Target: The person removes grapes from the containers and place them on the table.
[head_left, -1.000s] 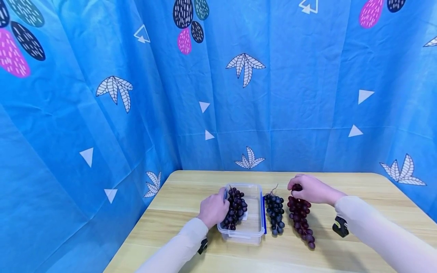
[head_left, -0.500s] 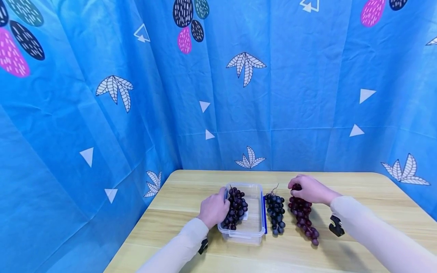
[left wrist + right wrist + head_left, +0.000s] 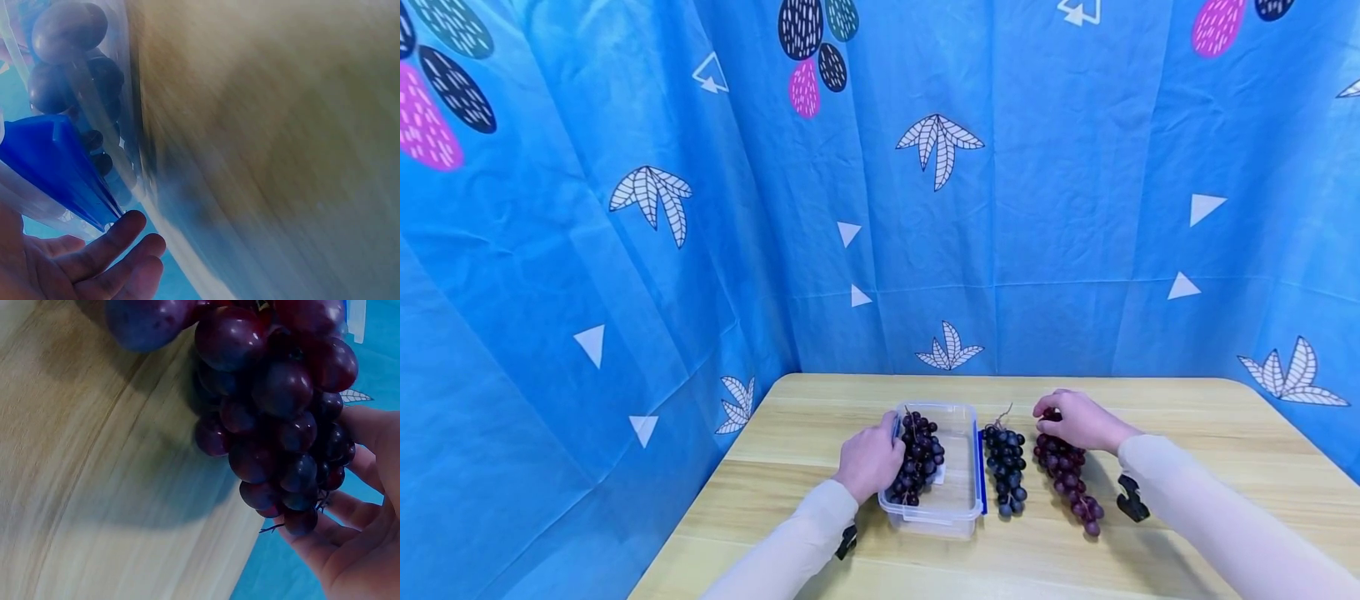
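At the left side of a clear plastic food container (image 3: 943, 523), my left hand (image 3: 871, 458) grips the rim by a blue locking flap (image 3: 56, 165). Dark purple grapes (image 3: 917, 458) lie along that side inside the container. My right hand (image 3: 1078, 419) holds the upper end of a bunch of red grapes (image 3: 1067, 475); in the right wrist view, the fingers curl around the stem end of these red grapes (image 3: 281, 387). Between the container and the red bunch lies a bunch of blue-black grapes (image 3: 1004, 467), its bare stem pointing away from me.
A light wooden table (image 3: 820, 400) carries everything. Along the container's right side a blue flap (image 3: 982, 475) hangs down, close to the blue-black grapes. Blue patterned cloth (image 3: 1045, 233) encloses the table at the back and sides.
My right hand has come slightly nearer, and the lower tip of the red bunch has shifted a little right and away from me. The left hand and container keep their place.
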### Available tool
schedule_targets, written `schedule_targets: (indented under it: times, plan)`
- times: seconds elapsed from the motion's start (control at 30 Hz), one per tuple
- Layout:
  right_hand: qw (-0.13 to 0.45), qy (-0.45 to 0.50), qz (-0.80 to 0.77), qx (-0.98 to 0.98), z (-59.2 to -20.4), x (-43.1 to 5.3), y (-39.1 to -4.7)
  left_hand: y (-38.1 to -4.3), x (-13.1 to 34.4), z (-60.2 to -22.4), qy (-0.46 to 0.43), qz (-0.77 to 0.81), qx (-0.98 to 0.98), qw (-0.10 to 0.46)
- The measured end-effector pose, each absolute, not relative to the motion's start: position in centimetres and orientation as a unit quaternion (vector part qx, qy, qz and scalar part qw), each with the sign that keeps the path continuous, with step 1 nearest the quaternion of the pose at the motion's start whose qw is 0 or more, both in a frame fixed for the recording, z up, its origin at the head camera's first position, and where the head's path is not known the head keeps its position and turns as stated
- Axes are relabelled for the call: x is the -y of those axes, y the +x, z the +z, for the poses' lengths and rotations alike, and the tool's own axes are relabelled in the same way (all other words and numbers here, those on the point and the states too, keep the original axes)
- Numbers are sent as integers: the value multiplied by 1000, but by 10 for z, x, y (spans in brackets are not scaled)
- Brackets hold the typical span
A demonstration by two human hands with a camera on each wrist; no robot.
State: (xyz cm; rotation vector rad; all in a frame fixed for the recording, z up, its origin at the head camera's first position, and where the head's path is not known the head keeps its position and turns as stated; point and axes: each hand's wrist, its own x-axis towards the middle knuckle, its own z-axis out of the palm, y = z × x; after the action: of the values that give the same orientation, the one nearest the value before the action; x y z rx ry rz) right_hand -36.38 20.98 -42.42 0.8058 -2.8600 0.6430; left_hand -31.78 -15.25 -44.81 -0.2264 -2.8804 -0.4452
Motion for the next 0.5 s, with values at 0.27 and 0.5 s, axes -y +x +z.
schedule_targets:
  times: [0.27, 0.5]
  plan:
    - [47, 266, 211, 939, -433, -209, -367, -318, 152, -446, -75, -155, 979, 107]
    - [-21, 253, 222, 941, -433, -211, -362, -318, 153, -448, -74, -152, 979, 109]
